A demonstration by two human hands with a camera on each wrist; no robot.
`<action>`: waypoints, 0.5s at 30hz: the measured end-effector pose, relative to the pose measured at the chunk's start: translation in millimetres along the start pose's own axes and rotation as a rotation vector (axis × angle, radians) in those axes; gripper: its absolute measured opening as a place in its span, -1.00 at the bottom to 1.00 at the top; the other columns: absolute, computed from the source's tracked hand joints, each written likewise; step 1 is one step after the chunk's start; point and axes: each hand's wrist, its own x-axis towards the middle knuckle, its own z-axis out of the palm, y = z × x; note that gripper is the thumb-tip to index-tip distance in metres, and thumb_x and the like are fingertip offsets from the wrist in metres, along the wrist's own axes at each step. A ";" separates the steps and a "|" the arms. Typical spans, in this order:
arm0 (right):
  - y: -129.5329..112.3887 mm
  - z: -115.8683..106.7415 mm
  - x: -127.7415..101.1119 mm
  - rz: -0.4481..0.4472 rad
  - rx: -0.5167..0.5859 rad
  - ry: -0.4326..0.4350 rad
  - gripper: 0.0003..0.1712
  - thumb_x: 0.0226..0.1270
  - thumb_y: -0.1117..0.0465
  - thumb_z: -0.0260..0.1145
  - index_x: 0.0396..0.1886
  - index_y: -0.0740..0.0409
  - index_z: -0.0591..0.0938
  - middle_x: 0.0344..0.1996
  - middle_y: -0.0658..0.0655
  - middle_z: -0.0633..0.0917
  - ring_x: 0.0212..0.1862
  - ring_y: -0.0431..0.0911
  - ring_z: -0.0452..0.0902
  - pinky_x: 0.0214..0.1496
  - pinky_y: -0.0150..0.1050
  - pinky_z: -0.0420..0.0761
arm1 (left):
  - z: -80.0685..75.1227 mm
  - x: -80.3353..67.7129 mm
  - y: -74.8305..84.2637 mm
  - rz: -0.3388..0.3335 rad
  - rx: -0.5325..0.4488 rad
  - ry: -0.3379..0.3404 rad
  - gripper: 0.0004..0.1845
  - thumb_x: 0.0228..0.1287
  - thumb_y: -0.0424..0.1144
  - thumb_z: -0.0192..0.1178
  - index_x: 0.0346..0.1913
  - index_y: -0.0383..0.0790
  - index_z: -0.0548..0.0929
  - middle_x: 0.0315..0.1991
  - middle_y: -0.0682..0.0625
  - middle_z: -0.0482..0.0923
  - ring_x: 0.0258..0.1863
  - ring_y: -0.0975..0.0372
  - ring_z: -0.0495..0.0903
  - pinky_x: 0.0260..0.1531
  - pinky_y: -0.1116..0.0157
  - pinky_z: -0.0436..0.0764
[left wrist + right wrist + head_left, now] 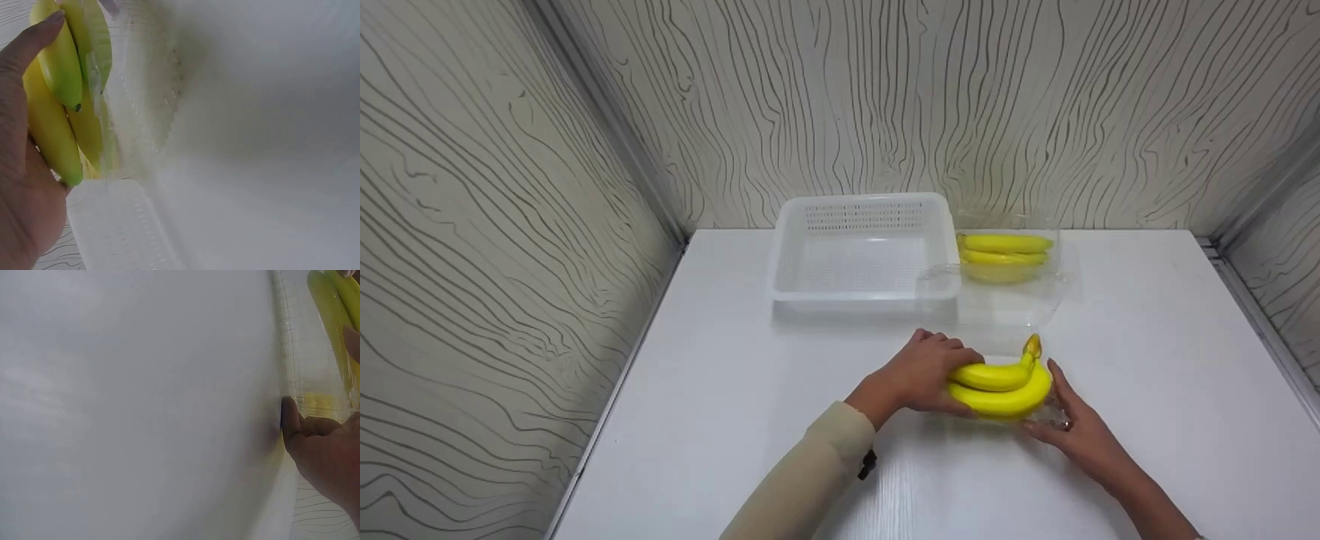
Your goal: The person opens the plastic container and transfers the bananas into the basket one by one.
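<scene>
Bananas [1001, 386] sit in the left hand's [919, 371] grip, right hand [1072, 427] alongside.

My left arm [802, 480] wears a long cream-beige sleeve, smooth knit, snug, ending just short of the wrist. A small black piece, a clip or strap end, sits at the underside of the cuff [868, 464]; too small to say which. My left hand [924, 373] is bare: no rings seen, nails short. My right forearm [1147, 499] is bare, no sleeve in view. My right hand [1076, 431] wears a ring on one finger [1066, 424].
</scene>
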 end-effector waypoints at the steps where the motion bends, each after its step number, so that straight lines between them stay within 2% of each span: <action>1: 0.1 0.0 0.3 0.002 -0.001 -0.002 0.39 0.39 -0.28 0.43 0.76 -0.27 -0.41 0.77 0.33 -0.16 0.70 0.49 -0.06 0.55 0.53 0.30 | -1.0 -1.0 0.1 0.001 -0.002 0.000 -0.30 0.14 0.41 0.46 0.32 0.32 0.60 0.05 0.31 0.62 0.05 0.36 0.51 0.30 0.21 0.43; 7: -0.1 0.0 1.8 0.020 -0.007 -0.011 0.40 0.38 -0.30 0.43 0.75 -0.29 -0.43 0.75 0.38 -0.11 0.71 0.48 -0.09 0.56 0.53 0.27 | -9.0 -7.6 -1.9 -0.009 -0.034 0.014 -0.28 0.13 0.39 0.47 0.35 0.32 0.59 0.10 0.31 0.64 0.10 0.34 0.51 0.39 0.16 0.42; 15: -3.3 0.9 -0.3 0.001 -0.024 0.013 0.40 0.39 -0.29 0.44 0.77 -0.23 -0.40 0.74 0.35 0.04 0.68 0.38 0.15 0.56 0.41 0.39 | -17.0 -20.5 -8.1 -0.021 -0.071 0.050 -0.28 0.11 0.37 0.50 0.33 0.30 0.60 0.08 0.29 0.65 0.10 0.32 0.51 0.39 0.14 0.42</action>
